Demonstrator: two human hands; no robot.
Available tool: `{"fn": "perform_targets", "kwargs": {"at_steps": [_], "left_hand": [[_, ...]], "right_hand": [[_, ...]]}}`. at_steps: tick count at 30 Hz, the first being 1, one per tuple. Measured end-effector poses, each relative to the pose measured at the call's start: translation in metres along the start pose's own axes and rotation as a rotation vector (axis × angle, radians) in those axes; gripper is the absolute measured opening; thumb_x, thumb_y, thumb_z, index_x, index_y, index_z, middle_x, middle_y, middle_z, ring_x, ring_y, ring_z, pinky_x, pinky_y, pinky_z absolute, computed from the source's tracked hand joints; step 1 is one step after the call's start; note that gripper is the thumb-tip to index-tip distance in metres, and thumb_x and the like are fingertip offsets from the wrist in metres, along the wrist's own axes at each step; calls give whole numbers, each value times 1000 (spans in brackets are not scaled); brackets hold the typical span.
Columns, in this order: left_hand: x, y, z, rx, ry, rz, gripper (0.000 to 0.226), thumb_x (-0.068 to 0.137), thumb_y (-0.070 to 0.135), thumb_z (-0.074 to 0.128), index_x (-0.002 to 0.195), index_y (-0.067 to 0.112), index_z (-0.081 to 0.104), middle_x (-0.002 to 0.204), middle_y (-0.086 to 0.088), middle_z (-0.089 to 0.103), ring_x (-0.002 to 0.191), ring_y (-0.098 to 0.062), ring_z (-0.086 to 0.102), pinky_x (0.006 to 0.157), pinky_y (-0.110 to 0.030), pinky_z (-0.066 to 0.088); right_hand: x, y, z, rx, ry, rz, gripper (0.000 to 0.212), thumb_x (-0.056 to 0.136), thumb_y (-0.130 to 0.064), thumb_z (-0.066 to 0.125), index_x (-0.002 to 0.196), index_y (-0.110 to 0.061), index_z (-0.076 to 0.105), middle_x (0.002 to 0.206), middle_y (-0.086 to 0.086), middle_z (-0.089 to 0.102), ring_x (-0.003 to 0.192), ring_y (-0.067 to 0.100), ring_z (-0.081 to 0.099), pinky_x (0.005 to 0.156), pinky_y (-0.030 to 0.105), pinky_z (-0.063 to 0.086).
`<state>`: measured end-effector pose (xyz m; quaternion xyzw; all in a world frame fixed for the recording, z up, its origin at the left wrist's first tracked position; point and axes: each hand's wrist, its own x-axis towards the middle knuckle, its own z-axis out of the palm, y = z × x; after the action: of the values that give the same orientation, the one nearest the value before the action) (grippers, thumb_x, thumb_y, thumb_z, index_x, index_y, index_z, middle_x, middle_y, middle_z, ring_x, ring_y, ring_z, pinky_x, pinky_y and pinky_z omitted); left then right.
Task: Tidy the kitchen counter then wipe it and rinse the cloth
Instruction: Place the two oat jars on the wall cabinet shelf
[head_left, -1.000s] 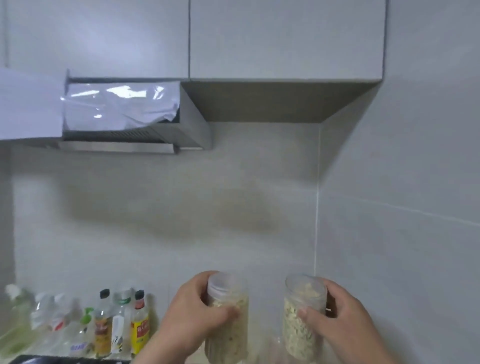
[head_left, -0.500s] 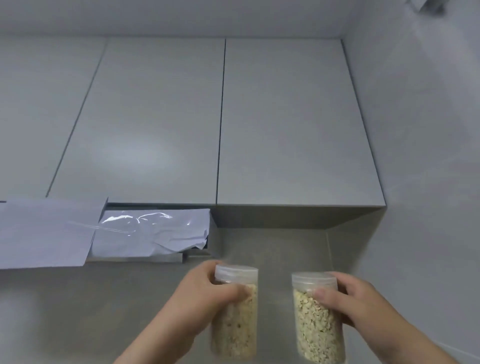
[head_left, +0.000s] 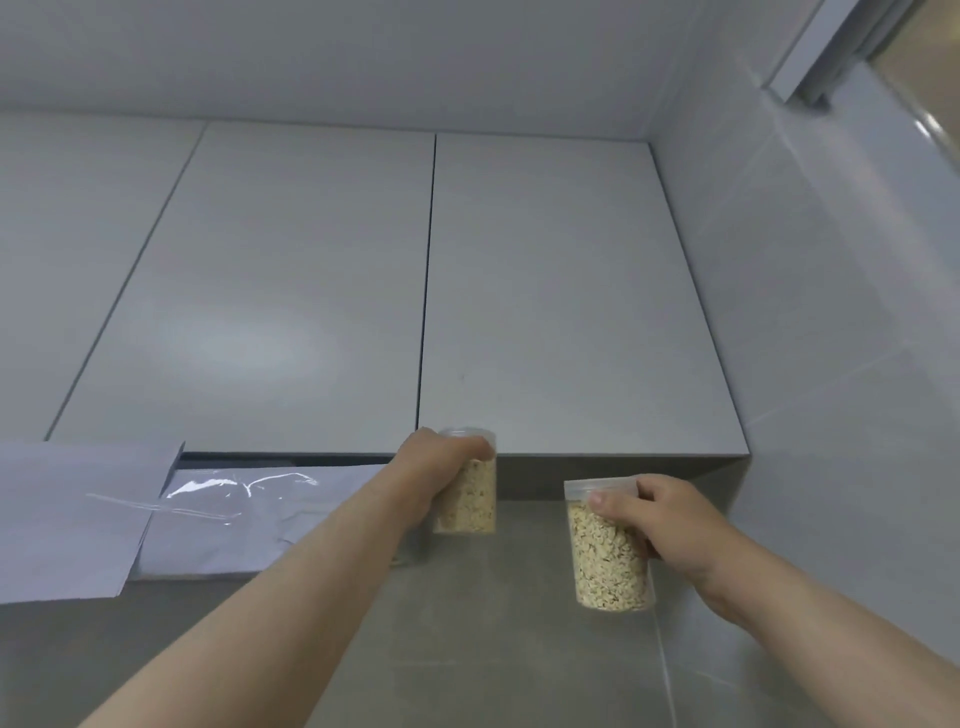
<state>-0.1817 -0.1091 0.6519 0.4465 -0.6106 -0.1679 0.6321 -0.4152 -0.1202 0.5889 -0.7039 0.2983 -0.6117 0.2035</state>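
Two clear plastic jars (head_left: 466, 493) (head_left: 608, 551) below smooth, faintly glossy cabinet doors (head_left: 561, 291).

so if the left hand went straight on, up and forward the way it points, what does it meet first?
Likely the lower edge of the closed cabinet door: the left hand and its jar overlap that edge in the picture. Depth unclear.

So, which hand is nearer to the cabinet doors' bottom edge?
Left. The left hand, with its oat jar, is at the door edge; the right hand is below it.
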Motion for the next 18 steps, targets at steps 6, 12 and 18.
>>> {"fn": "perform_targets", "kwargs": {"at_steps": [6,12,18], "left_hand": [[6,1,5,-158,45,-43,47,77,26,76,113,8,52,100,-13,65,83,-25,66,59,-29,50],[6,8,7,-312,66,-32,45,76,25,78,111,8,55,99,-12,66,87,-29,67,68,-39,56],[0,0,-1,-367,58,29,43,76,18,78,112,11,55,103,-11,67,92,-29,67,75,-46,57]], "right_hand": [[2,-8,0,8,18,-23,18,80,-23,76,86,-7,72,77,3,74,69,13,68,62,27,50],[2,-11,-3,11,24,-29,16,80,-23,76,86,-8,72,73,-2,73,63,8,67,56,22,47],[4,-6,-4,7,15,-25,15,81,-20,76,86,-7,72,70,-2,72,60,6,65,54,20,46]]}}
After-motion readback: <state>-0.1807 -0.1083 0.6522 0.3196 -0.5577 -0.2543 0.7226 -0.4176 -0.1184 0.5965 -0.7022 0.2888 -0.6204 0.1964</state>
